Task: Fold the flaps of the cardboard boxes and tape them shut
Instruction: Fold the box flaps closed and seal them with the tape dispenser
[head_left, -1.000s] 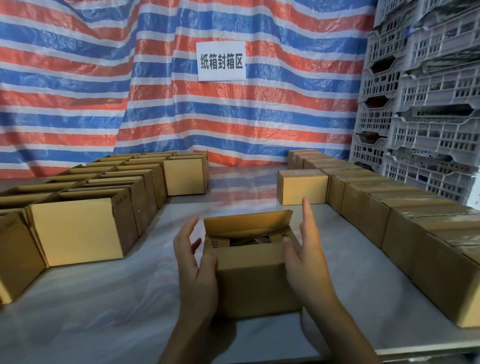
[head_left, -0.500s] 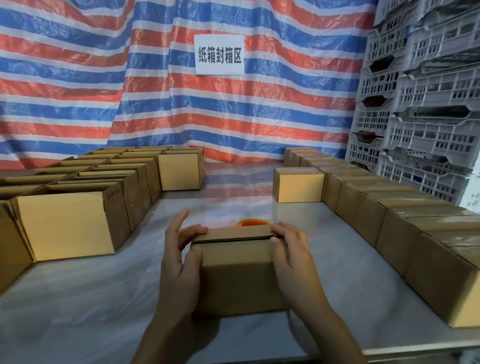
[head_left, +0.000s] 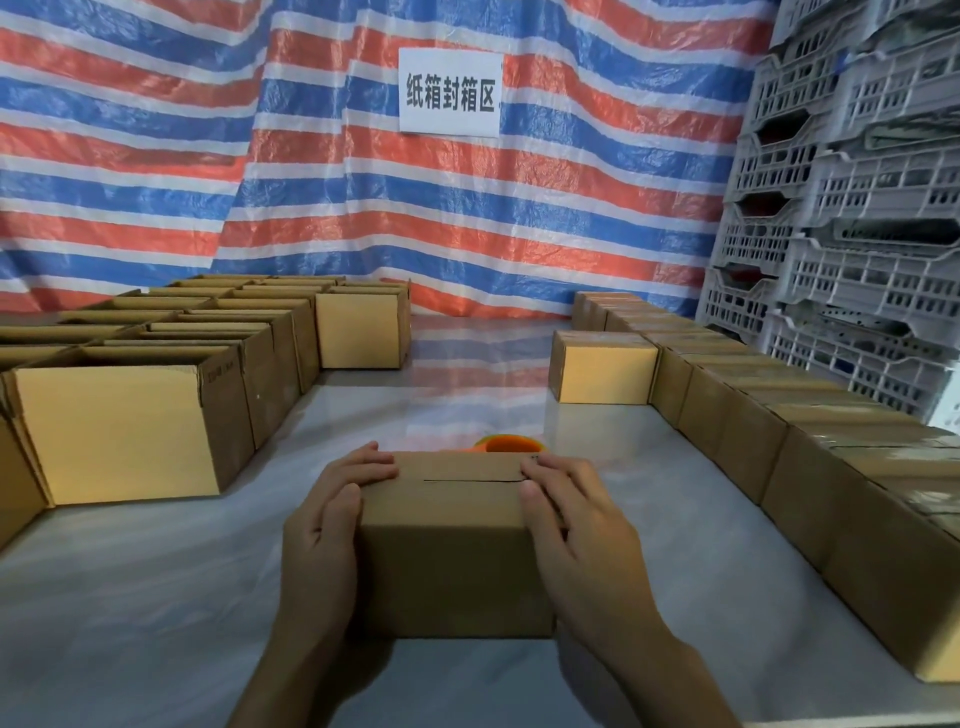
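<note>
Fingers (head_left: 371, 462) of the left hand (head_left: 322, 525) lie close together, flat across the left end of the box (head_left: 452, 566) top. Its thumb rests against the box's near left corner and its palm against the left side. The right hand (head_left: 582, 525) mirrors it: fingers (head_left: 550, 467) laid flat on the right end of the top, a little spread, thumb at the near right corner. Both hands press on the box; neither holds anything else.

The box stands on the table (head_left: 130, 597), near its front edge and between the two hands. Its top flaps are folded down, and a thin dark seam (head_left: 470, 481) runs between them from one hand to the other. I cannot tell whether any tape lies over the seam.

Just behind the box, an orange object (head_left: 511, 444) shows above its far edge; most of it is hidden.

On the left of the table stand rows of open boxes (head_left: 119, 426). On the right stands a line of closed boxes (head_left: 831, 467). A red, white and blue striped tarp (head_left: 311, 182) hangs behind, with a white sign (head_left: 450, 92) on it. Grey crates (head_left: 857, 208) are stacked at far right.
</note>
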